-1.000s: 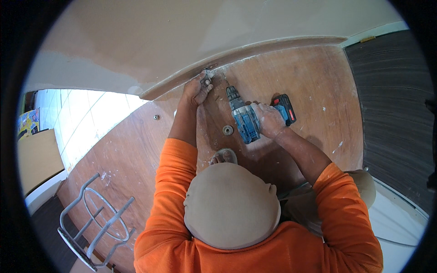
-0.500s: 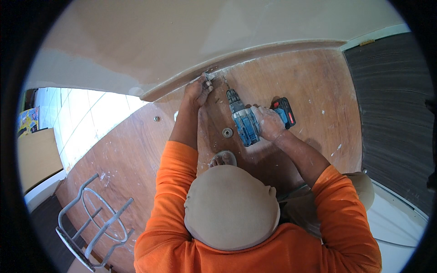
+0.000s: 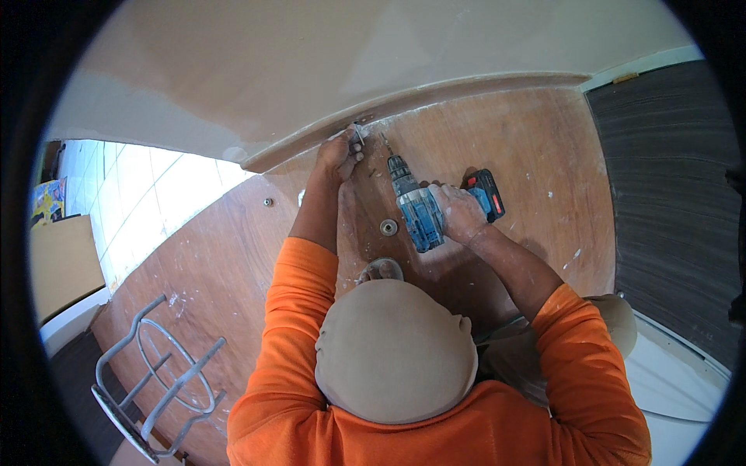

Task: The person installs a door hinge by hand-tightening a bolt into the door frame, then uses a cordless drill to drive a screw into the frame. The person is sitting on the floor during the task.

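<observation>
Right now my left hand (image 3: 339,155) is up against the baseboard (image 3: 435,95), fingers pinched around a small metal bracket (image 3: 358,134) that I press to the trim where it meets the wooden floor (image 3: 233,256). Whatever fastener may sit under my fingertips is too small to make out. My right hand (image 3: 458,211) is clenched around the grip of the blue cordless drill (image 3: 418,211), which lies low and tilted, its bit (image 3: 384,144) pointing up toward the bracket, just to the right of my left hand's fingers. Tip and bracket sit close together, though I cannot tell whether they touch. Behind my right hand, the drill's black and red battery pack (image 3: 487,194) sticks out toward the right.

Below my left wrist, a small round metal ring (image 3: 388,227) lies on the floor, just left of the drill body. Further left of my left arm, well apart, a second small metal washer (image 3: 267,203) rests on the boards. Far down to my left, a grey wire rack (image 3: 159,380) lies on the floor. Well to the right of my right hand, a dark ribbed mat (image 3: 668,194) covers the floor.
</observation>
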`<state>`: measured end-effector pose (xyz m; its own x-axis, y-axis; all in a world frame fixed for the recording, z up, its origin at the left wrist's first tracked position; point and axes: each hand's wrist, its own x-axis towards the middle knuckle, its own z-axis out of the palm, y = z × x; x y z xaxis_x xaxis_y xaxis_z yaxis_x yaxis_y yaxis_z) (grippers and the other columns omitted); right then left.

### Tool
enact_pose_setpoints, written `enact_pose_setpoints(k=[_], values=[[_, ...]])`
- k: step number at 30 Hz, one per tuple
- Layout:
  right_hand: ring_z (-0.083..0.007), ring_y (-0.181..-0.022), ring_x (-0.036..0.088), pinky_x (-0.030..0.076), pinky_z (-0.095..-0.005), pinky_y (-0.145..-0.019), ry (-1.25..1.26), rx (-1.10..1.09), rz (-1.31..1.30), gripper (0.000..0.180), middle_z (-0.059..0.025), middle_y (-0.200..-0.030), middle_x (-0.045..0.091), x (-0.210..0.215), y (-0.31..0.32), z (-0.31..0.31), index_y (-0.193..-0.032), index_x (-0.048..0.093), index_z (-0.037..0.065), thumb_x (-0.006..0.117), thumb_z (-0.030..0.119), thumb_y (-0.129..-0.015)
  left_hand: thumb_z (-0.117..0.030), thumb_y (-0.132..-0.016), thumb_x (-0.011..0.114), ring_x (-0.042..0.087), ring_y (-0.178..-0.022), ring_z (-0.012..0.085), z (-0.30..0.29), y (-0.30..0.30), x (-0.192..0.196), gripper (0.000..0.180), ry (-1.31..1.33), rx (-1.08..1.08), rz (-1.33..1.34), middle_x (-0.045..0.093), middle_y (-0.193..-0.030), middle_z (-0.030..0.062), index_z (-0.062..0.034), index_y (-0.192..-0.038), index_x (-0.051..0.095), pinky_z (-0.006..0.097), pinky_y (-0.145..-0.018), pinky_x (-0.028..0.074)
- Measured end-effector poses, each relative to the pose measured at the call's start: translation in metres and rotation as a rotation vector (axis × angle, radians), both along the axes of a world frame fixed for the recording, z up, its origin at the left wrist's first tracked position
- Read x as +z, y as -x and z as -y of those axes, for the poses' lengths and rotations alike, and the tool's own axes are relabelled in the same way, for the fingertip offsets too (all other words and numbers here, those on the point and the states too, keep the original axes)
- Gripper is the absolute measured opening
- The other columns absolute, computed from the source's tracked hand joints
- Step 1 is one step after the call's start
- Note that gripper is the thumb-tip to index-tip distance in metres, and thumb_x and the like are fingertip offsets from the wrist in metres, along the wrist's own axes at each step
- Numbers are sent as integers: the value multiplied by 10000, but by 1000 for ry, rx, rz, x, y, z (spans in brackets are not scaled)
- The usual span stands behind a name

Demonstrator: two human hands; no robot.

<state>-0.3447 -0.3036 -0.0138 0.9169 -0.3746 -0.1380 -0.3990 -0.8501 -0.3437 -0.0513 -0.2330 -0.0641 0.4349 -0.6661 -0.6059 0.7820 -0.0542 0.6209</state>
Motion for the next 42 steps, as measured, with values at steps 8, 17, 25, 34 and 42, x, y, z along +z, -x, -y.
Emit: enact_pose_setpoints(k=[8, 17, 25, 34, 42], values=[[-399, -1033, 617, 487, -459, -915, 4, -5, -31, 561, -227, -1111, 599, -2, 2, 2, -1308, 473, -5, 641, 84, -780, -159, -989, 603, 552, -645, 152, 5, 4, 0, 127, -82, 68, 118, 593, -783, 29, -37, -1022, 614, 312, -557, 486], [-404, -1125, 587, 464, -461, -988, -32, -12, -59, 534, -248, -1190, 580, -3, 1, 2, -1312, 450, 3, 628, 81, -814, -147, -988, 579, 564, -656, 143, 2, -1, -13, 101, -10, 36, 27, 617, -828, 36, -80, -1063, 590, 302, -573, 502], [-405, -1127, 589, 461, -460, -993, -86, -38, -141, 536, -247, -1199, 579, -2, -3, 2, -1318, 453, -1, 616, 58, -811, -127, -945, 666, 553, -658, 122, -3, 6, -15, 95, 67, 100, -119, 622, -818, 11, -95, -1013, 609, 285, -587, 501], [-408, -1143, 586, 458, -460, -1003, -72, -23, -124, 609, -260, -1246, 566, -7, 0, 3, -1379, 419, -6, 615, 51, -806, -142, -939, 686, 565, -649, 108, 4, 11, -18, 81, -18, 155, -184, 633, -816, -7, -103, -995, 644, 244, -592, 498], [-411, -1170, 569, 441, -462, -1030, -86, -20, -175, 585, -270, -1272, 550, -3, -1, 4, -1363, 427, -12, 611, 77, -815, -159, -932, 699, 598, -708, 90, 11, 6, -32, 66, 55, 189, -327, 645, -823, -43, -138, -983, 661, 255, -696, 520]])
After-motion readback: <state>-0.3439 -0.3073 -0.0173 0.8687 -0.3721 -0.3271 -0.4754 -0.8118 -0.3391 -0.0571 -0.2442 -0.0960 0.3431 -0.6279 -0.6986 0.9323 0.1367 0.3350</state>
